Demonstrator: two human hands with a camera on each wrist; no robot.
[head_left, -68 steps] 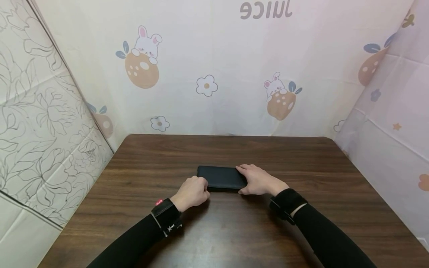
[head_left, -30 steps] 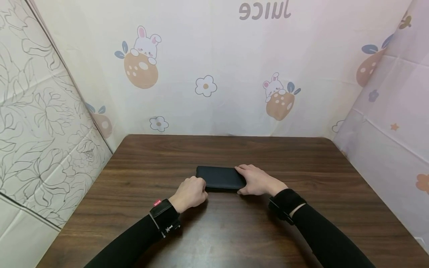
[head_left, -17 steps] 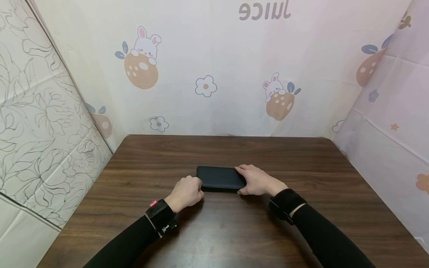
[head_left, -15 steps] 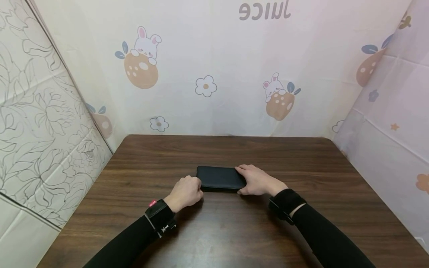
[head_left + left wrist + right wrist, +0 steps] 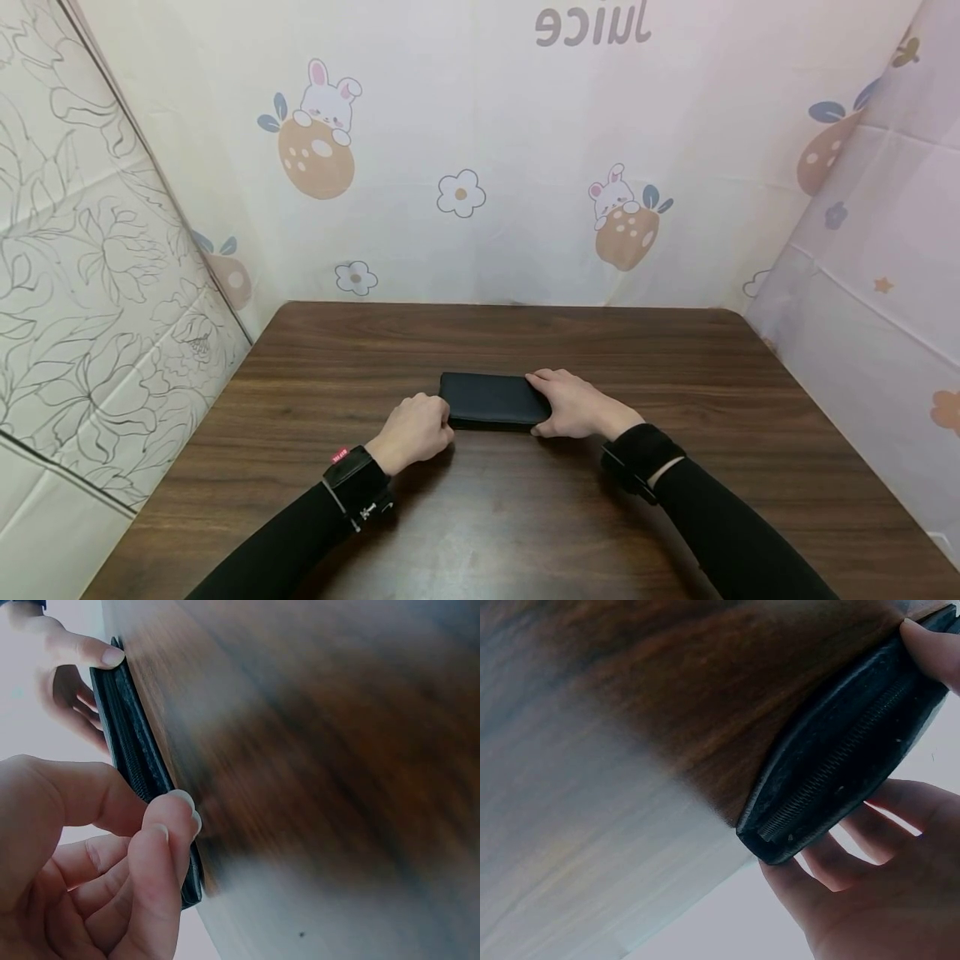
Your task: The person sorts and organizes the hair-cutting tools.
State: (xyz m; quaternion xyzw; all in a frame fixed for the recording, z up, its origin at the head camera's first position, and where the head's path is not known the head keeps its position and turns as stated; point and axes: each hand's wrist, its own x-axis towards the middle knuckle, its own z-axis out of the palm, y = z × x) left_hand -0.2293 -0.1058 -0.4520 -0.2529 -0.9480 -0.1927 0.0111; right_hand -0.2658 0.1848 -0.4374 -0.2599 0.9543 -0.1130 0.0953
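A black zip wallet (image 5: pixel 495 400) lies flat on the brown wooden table. My right hand (image 5: pixel 577 404) grips its right end, thumb on the near side and fingers spread along the far side. At the near left corner, my left hand (image 5: pixel 415 433) has its fingers curled, thumb and fingertips pinched together at the zipper edge. The zipper pull is hidden there. In the left wrist view the zipper (image 5: pixel 131 750) runs along the near side between both hands. Close up in the right wrist view, the zipper teeth (image 5: pixel 832 765) curve round the wallet's side.
The dark wooden table (image 5: pixel 337 342) reaches back to a pale curtain (image 5: pixel 525 125) printed with rabbits and fruit. A floral-patterned panel (image 5: pixel 97 292) stands at the left. Black straps with small devices circle both wrists.
My left hand has shifted a little to the left along the wallet's near edge, still pinching. The right hand and the wallet have stayed in place.
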